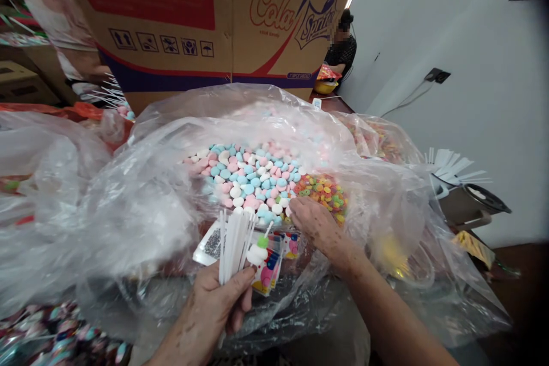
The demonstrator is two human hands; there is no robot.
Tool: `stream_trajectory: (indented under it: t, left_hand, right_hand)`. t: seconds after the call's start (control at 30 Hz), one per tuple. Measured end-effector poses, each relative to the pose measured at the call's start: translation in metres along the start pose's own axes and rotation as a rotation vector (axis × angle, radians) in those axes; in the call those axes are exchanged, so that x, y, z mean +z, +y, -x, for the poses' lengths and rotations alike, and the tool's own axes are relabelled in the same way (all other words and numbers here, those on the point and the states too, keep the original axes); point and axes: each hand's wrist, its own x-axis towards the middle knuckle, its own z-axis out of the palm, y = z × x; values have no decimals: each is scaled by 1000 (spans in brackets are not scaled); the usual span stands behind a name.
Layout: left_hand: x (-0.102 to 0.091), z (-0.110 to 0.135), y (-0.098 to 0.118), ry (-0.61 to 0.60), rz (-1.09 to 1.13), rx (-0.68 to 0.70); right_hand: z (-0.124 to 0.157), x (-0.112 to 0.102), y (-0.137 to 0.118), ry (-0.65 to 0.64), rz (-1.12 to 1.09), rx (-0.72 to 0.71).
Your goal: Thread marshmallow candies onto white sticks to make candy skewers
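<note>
My left hand point(225, 291) is closed around a bundle of thin white sticks point(235, 243). Between its thumb and fingers there is also a candy skewer point(258, 253), with white pieces and a green piece threaded on a stick. My right hand point(315, 223) reaches into the candies with its fingers bent together; its fingertips are partly hidden, so I cannot tell what they pinch. Those fingers touch the edge of a heap of pink, blue and white candies point(253, 174), beside colourful ring gummies point(328, 191). Printed packets point(272, 269) lie just behind my left hand.
Clear plastic bags point(158, 200) spread around the candies. A large cardboard box point(240, 51) stands behind them. To the right are a dark pitcher point(467, 206) and white strips point(450, 166). Wrapped sweets point(64, 337) lie at lower left. Two people are in the background.
</note>
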Motion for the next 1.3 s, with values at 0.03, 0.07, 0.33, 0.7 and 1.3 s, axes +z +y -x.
stream_trajectory:
  t: [0.03, 0.07, 0.33, 0.7, 1.3]
  left_hand:
    - [1, 1, 1, 7, -4, -2]
    - [2, 2, 3, 15, -7, -3]
    - [3, 1, 2, 10, -50, -21]
    - [1, -3, 5, 7, -116, -28]
    - [6, -17, 13, -114, -274, 76]
  right_hand:
    - [0, -1, 1, -6, 23, -12]
    - [0, -1, 1, -15, 41, -23]
    - [-6, -15, -5, -106, 45, 2]
    - [-8, -4, 1, -44, 12, -1]
    - [10, -13, -40, 333, -1851, 510]
